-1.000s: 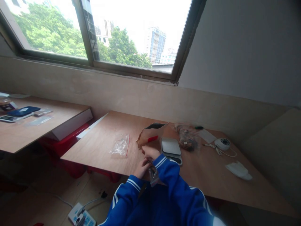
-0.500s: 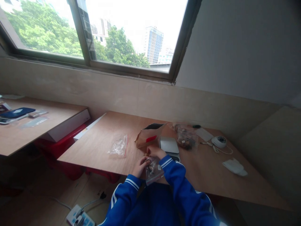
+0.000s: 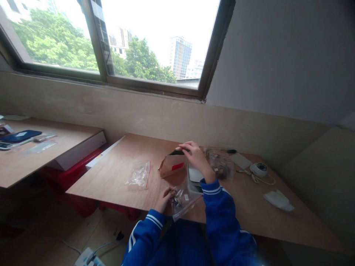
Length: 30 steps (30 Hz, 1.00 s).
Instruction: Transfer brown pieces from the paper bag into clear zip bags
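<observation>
My right hand [image 3: 194,157] is raised over the mouth of a brown paper bag [image 3: 168,164] with a red patch. Its fingers pinch a small tan piece too small to name. At the table's front edge, my left hand [image 3: 165,199] is closed on the side of a clear zip bag [image 3: 186,205] that has small dark pieces and a white label in it. Behind my right wrist a flat silver scale [image 3: 194,173] is partly hidden.
Left on the table [image 3: 108,177] lies a crumpled clear bag [image 3: 139,174]. More filled bags [image 3: 220,164], a white dome camera [image 3: 258,169] with a cable and a white crumpled cloth or bag [image 3: 278,200] are at right. A power strip [image 3: 89,257] lies on the floor.
My right hand has risen from the clear bag up and away to the paper bag's mouth. My left hand stays at the clear bag, which now lies more spread out.
</observation>
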Each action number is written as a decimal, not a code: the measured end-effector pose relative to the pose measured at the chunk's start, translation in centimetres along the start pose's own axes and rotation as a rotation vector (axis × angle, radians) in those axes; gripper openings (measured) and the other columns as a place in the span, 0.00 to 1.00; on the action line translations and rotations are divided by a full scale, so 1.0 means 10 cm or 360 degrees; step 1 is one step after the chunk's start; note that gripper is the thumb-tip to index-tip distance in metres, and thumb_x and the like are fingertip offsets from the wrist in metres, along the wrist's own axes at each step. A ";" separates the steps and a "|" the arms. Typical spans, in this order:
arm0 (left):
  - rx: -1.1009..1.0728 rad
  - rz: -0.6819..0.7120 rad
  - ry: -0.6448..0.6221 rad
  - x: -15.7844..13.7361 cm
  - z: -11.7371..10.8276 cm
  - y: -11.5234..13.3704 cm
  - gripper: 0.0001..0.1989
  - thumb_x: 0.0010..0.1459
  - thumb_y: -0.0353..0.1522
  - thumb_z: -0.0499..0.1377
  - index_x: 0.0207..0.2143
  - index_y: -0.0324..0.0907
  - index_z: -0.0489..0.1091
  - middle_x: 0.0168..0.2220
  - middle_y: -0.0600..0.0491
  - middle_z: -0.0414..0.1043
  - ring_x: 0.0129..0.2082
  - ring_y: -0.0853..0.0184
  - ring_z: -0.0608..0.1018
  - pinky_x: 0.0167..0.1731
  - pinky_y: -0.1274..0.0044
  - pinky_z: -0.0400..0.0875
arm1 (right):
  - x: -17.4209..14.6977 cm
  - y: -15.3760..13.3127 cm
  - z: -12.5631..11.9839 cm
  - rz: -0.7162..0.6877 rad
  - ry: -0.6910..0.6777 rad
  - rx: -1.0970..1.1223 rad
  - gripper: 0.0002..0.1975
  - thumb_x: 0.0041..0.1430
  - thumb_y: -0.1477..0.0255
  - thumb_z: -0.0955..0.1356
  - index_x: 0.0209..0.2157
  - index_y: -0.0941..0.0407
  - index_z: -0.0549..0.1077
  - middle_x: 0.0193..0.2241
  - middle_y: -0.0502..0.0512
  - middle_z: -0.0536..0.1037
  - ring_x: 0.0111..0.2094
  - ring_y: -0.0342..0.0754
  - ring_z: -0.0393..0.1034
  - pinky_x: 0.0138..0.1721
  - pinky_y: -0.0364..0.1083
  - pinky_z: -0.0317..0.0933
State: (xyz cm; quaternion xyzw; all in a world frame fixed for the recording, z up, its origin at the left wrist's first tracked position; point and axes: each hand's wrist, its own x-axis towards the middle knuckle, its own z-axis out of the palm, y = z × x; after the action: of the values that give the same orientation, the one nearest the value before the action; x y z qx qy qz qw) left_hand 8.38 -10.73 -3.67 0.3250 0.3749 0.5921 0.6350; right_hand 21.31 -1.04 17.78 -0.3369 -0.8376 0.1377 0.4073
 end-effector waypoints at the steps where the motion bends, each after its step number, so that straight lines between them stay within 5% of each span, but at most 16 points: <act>1: 0.0004 0.0004 -0.0002 0.00 0.00 0.00 0.09 0.45 0.35 0.65 0.29 0.39 0.73 0.25 0.54 0.71 0.25 0.69 0.72 0.27 0.78 0.64 | -0.02 0.04 0.02 0.0014 0.0031 -0.0038 0.12 0.59 0.74 0.64 0.44 0.53 0.73 0.43 0.56 0.72 0.48 0.50 0.65 0.53 0.51 0.58; 6: 0.0048 0.0037 -0.0015 0.01 -0.04 0.00 0.10 0.45 0.34 0.65 0.30 0.38 0.74 0.27 0.53 0.72 0.27 0.69 0.72 0.29 0.78 0.65 | -0.44 0.14 0.11 0.0221 0.0391 0.0279 0.15 0.60 0.70 0.62 0.47 0.54 0.70 0.47 0.58 0.70 0.49 0.49 0.65 0.50 0.50 0.61; 13: -0.0119 0.0078 0.0017 0.03 -0.05 0.04 0.13 0.47 0.34 0.63 0.37 0.41 0.72 0.37 0.51 0.75 0.37 0.64 0.75 0.36 0.75 0.69 | -1.52 0.53 0.38 0.1084 0.0844 0.0799 0.11 0.50 0.67 0.65 0.35 0.57 0.73 0.33 0.57 0.77 0.31 0.49 0.71 0.36 0.50 0.68; 16: -0.0206 0.0115 0.0038 0.02 -0.03 0.08 0.14 0.48 0.34 0.63 0.39 0.40 0.72 0.39 0.50 0.75 0.39 0.63 0.76 0.39 0.73 0.70 | -1.74 0.59 0.61 0.1143 0.0702 0.0926 0.12 0.49 0.66 0.67 0.34 0.57 0.75 0.32 0.58 0.79 0.33 0.52 0.73 0.38 0.52 0.68; 21: -0.0159 0.0063 0.0074 -0.01 0.00 0.13 0.16 0.47 0.34 0.64 0.40 0.39 0.73 0.40 0.48 0.75 0.40 0.63 0.76 0.39 0.74 0.70 | -1.66 0.52 0.90 0.1030 0.0340 0.0948 0.14 0.48 0.65 0.69 0.36 0.58 0.77 0.40 0.60 0.79 0.43 0.55 0.72 0.49 0.55 0.63; 27: -0.0166 0.0057 0.0157 0.01 0.03 0.14 0.20 0.44 0.34 0.67 0.41 0.39 0.72 0.38 0.48 0.76 0.38 0.64 0.77 0.36 0.77 0.71 | -1.63 0.44 0.88 0.1006 -0.0234 0.1323 0.20 0.45 0.63 0.73 0.41 0.56 0.75 0.44 0.58 0.77 0.47 0.56 0.71 0.52 0.57 0.60; 30: -0.0143 0.0078 0.0217 0.03 0.02 0.11 0.20 0.43 0.35 0.67 0.40 0.39 0.72 0.39 0.48 0.75 0.38 0.65 0.77 0.35 0.78 0.71 | -1.68 0.40 0.84 0.1062 -0.0304 0.1473 0.27 0.41 0.65 0.75 0.45 0.55 0.72 0.47 0.59 0.76 0.48 0.56 0.70 0.52 0.57 0.61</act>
State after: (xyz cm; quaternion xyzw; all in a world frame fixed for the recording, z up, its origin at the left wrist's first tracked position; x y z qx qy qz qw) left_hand 8.01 -10.30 -2.67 0.2643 0.3824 0.6445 0.6071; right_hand 24.02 -9.07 0.59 -0.3558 -0.5716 0.6405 0.3693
